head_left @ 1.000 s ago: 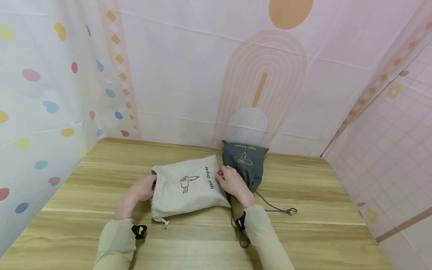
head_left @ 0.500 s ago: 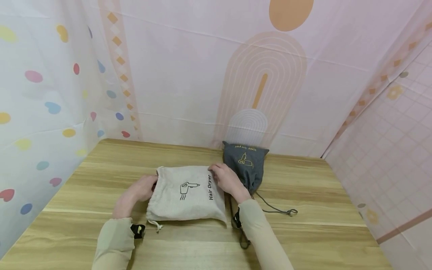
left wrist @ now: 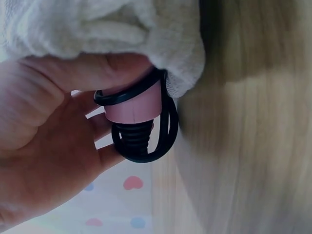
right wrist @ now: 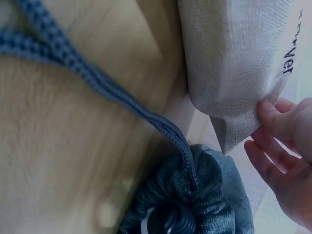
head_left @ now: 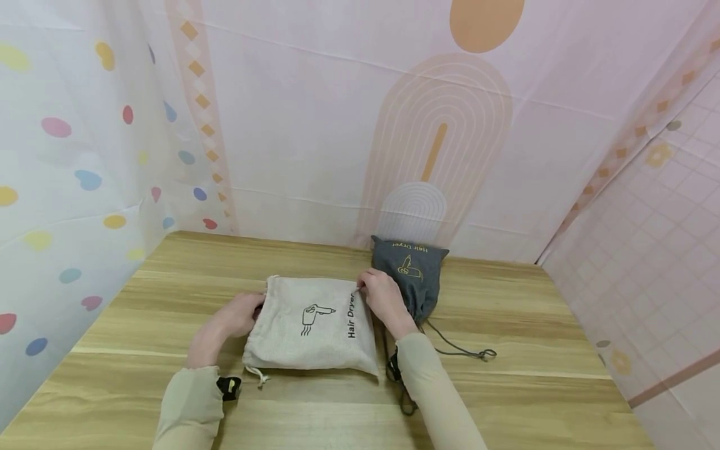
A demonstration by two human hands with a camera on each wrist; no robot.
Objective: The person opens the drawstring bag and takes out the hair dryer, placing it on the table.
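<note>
A beige drawstring bag (head_left: 332, 350) with a black hair dryer drawing lies on the wooden table (head_left: 315, 419). At its gathered mouth, on the left, my left hand (head_left: 239, 315) grips the pink handle of a hair dryer (left wrist: 134, 109). Loops of black cord (left wrist: 173, 129) wrap the handle's end, and the rest of the dryer is hidden in the bag. My right hand (head_left: 385, 303) pinches the bag's far right corner between thumb and fingers, as the right wrist view shows.
Right behind my right hand lies a dark grey drawstring bag (head_left: 422, 284) with a yellow dryer print. Its grey cord (head_left: 458, 345) trails over the table to the right. Patterned cloth (head_left: 292, 144) hangs along the table's back and sides.
The beige bag has turned, its right end swinging toward me and its mouth shifting slightly left. My right hand has gone from the bag's right edge to its far corner.
</note>
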